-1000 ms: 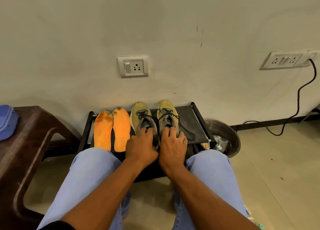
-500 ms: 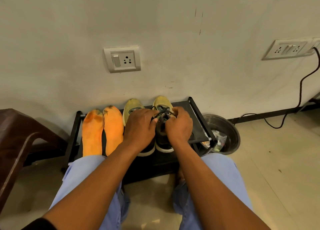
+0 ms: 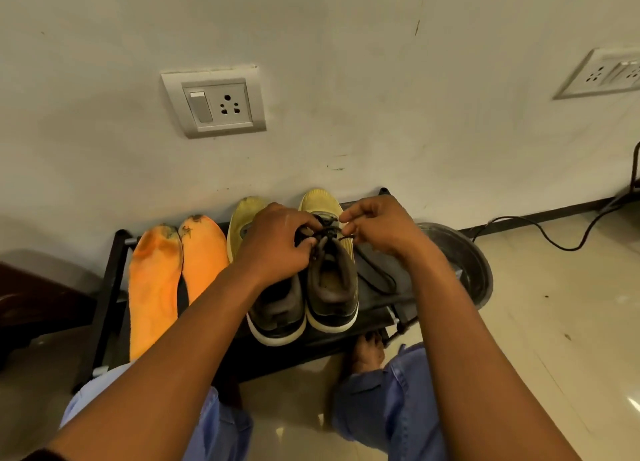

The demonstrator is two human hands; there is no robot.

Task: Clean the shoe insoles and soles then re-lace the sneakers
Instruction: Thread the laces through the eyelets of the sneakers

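Two yellow-and-black sneakers stand side by side, toes to the wall, on a low black rack. Over the tongue of the right sneaker, my left hand and my right hand each pinch its dark lace. My left wrist hides part of the left sneaker. Two orange insoles with dirty toe ends lie flat on the rack, left of the sneakers. A loose length of lace trails on the rack to the right of the right sneaker.
A dark round metal basin sits on the floor right of the rack. The wall close behind carries a socket plate; a black cable runs along the floor. A brown chair edge is at the left. My knees and a bare foot are below.
My hands moved from the heels up to the lace area of the right sneaker and now pinch the lace, the right hand drawing slightly rightward. The view has tilted down and closer.
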